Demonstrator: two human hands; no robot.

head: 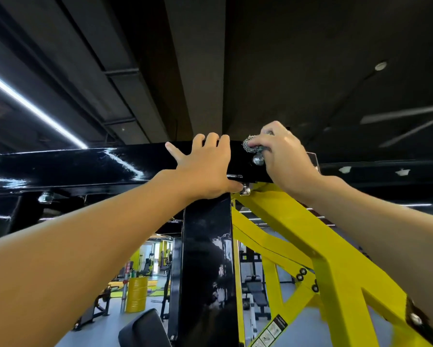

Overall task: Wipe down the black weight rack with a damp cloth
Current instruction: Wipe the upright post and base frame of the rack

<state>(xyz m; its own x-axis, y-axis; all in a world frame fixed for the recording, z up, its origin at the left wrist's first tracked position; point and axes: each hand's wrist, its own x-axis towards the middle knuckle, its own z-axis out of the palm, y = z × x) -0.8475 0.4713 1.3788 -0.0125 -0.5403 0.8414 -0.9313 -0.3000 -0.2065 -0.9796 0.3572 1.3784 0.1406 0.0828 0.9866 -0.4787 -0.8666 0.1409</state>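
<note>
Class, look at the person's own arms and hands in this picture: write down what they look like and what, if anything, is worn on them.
The left forearm and right forearm are bare to the picture's edge, with no sleeve showing. The left hand and the right hand wear no gloves; no watch, bracelet or ring shows.

The single head-worn camera looked forward and steeply upward, close to the black weight rack (72, 169). Dark ceiling (310, 58) filled the upper half. The gym floor (67, 331) showed low in the frame.
</note>
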